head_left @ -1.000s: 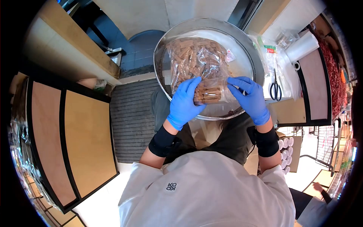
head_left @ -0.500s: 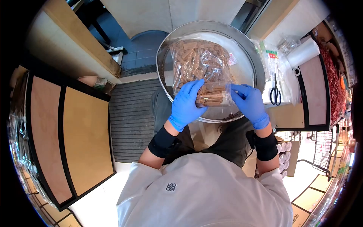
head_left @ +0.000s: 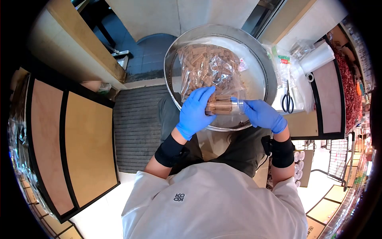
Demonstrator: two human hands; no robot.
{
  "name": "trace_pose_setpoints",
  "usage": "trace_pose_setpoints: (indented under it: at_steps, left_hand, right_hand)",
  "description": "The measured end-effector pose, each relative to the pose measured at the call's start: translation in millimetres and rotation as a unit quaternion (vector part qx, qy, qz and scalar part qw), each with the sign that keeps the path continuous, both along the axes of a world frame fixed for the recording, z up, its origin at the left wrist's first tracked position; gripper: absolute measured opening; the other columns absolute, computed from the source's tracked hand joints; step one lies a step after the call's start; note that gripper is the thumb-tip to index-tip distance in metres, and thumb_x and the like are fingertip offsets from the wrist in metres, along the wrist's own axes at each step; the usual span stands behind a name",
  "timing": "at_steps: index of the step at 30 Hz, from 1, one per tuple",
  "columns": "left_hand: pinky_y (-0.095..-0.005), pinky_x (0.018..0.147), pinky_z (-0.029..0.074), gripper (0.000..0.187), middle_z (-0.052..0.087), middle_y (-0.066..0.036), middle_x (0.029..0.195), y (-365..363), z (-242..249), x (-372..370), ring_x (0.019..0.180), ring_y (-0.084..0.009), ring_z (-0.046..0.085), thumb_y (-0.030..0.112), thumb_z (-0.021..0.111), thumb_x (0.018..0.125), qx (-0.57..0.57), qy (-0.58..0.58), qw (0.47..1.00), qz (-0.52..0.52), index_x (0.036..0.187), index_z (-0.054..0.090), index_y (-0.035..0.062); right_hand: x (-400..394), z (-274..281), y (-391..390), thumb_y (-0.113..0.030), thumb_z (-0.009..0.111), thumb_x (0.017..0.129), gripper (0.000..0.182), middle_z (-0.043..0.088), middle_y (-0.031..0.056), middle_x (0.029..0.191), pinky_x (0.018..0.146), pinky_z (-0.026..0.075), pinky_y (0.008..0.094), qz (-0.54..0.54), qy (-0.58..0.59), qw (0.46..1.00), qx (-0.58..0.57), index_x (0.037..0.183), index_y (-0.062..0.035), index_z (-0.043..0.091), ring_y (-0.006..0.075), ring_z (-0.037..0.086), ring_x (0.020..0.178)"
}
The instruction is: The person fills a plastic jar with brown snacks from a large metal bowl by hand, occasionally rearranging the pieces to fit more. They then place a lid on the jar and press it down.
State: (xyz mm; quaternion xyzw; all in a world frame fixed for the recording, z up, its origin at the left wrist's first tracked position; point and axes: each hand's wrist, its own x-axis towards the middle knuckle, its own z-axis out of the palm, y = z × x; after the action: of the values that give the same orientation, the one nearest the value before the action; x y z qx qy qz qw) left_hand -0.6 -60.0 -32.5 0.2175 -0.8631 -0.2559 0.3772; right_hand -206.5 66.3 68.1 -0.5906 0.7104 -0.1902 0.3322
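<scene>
My left hand [head_left: 195, 113], in a blue glove, is wrapped around the left end of a clear plastic jar [head_left: 223, 105]. The jar lies on its side over the near part of a big round metal pan and holds several brown, flat strips. At the jar's right end, the fingers of my gloved right hand [head_left: 262, 114] are pressed together; what they pinch is hidden. Just beyond the jar, a large clear bag [head_left: 211, 63] full of similar brown strips rests in the pan [head_left: 271, 75].
To the right, scissors with dark handles [head_left: 287, 101] lie on a white surface beside a roll of clear plastic [head_left: 318, 57]. A tan-panelled cabinet [head_left: 87, 147] stands to the left, near a ribbed grey mat [head_left: 137, 131]. Dark red dried goods [head_left: 352, 87] fill the far right.
My right hand has shifted slightly right and down, its fingers now pointing more to the left at the jar's end. My left hand keeps its hold on the jar.
</scene>
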Motion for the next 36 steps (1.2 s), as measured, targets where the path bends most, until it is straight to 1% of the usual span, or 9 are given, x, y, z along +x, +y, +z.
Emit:
trace_pose_setpoints:
  at_steps: [7,10,12,15,17,22,29,32,36]
  left_hand:
    - [-0.0415,0.096,0.048,0.084,0.057,-0.013,0.124,1,0,2,0.111,-0.0334,0.057,0.016,0.083,0.061,0.025,0.002,1.0,0.008,0.138,0.051,0.0112]
    - [-0.0406,0.095,0.049,0.083,0.059,-0.013,0.121,1,-4,0,0.11,-0.0325,0.058,0.017,0.083,0.061,0.038,0.004,0.999,0.014,0.138,0.051,0.0098]
    - [-0.0405,0.094,0.05,0.084,0.059,-0.013,0.12,4,-1,-2,0.109,-0.0323,0.058,0.017,0.083,0.061,0.048,0.0,0.999,0.022,0.138,0.05,0.0092]
    - [-0.0406,0.092,0.05,0.086,0.06,-0.014,0.118,2,-5,-1,0.106,-0.032,0.059,0.019,0.085,0.062,0.025,0.01,0.999,0.021,0.138,0.048,0.0083]
    - [-0.0414,0.092,0.05,0.086,0.06,-0.014,0.119,4,-7,-2,0.106,-0.0323,0.059,0.021,0.086,0.063,0.031,0.021,0.998,0.06,0.139,0.048,0.0082]
    - [-0.0407,0.092,0.05,0.084,0.058,-0.014,0.116,6,-5,-5,0.107,-0.0319,0.059,0.023,0.087,0.066,0.036,0.041,0.996,0.064,0.138,0.048,0.0072]
    - [-0.04,0.092,0.049,0.083,0.058,-0.016,0.117,10,-4,-6,0.107,-0.0312,0.059,0.024,0.086,0.068,0.038,0.05,0.996,0.07,0.139,0.047,0.0055]
    - [-0.04,0.093,0.049,0.083,0.057,-0.016,0.117,6,-8,-7,0.107,-0.0313,0.06,0.025,0.086,0.069,0.025,0.057,0.996,0.065,0.138,0.047,0.004]
    - [-0.0408,0.094,0.049,0.083,0.057,-0.017,0.117,7,-3,-8,0.109,-0.0324,0.059,0.027,0.086,0.068,0.016,0.048,0.997,0.066,0.137,0.046,0.0033]
  right_hand:
    - [-24,-21,4,-0.032,0.058,0.099,0.036,0.054,0.0068,0.06,0.057,0.046,0.0299,-0.23,-0.169,0.955,-0.079,0.108,0.0008,0.067,0.0102,0.057,0.057]
    - [-24,-35,-3,-0.027,0.058,0.097,0.029,0.058,0.0111,0.061,0.059,0.047,0.0352,-0.195,-0.062,0.973,-0.109,0.099,0.0012,0.067,0.0211,0.06,0.057]
    - [-24,-45,-11,-0.018,0.056,0.094,0.022,0.066,0.0172,0.075,0.067,0.049,0.0396,-0.048,0.094,0.987,-0.12,0.1,0.0004,0.067,0.0343,0.064,0.069]
    - [-20,-56,-16,-0.012,0.054,0.091,0.023,0.068,0.0222,0.091,0.079,0.051,0.044,-0.031,0.05,0.99,-0.127,0.107,-0.0009,0.066,0.0427,0.063,0.086]
    - [-19,-67,-26,-0.011,0.056,0.09,0.031,0.065,0.0239,0.109,0.091,0.049,0.0432,-0.004,0.091,0.992,-0.089,0.119,-0.0031,0.061,0.0415,0.061,0.102]
    - [-5,-98,-54,-0.012,0.061,0.089,0.045,0.054,0.0221,0.133,0.108,0.039,0.0425,0.067,0.145,0.939,-0.303,0.133,-0.008,0.052,0.0418,0.049,0.124]
    - [5,-128,-86,-0.018,0.066,0.089,0.047,0.057,0.0204,0.13,0.108,0.039,0.042,0.024,0.172,0.912,-0.371,0.132,-0.0069,0.053,0.0391,0.052,0.121]
    - [13,-127,-83,-0.021,0.063,0.091,0.043,0.058,0.0199,0.129,0.105,0.041,0.0416,-0.058,-0.009,0.954,-0.293,0.13,-0.0053,0.054,0.0369,0.054,0.119]
    - [3,-181,-88,-0.022,0.053,0.095,0.039,0.059,0.0241,0.125,0.098,0.046,0.0424,-0.084,0.167,0.94,-0.287,0.129,-0.0032,0.055,0.0377,0.058,0.112]
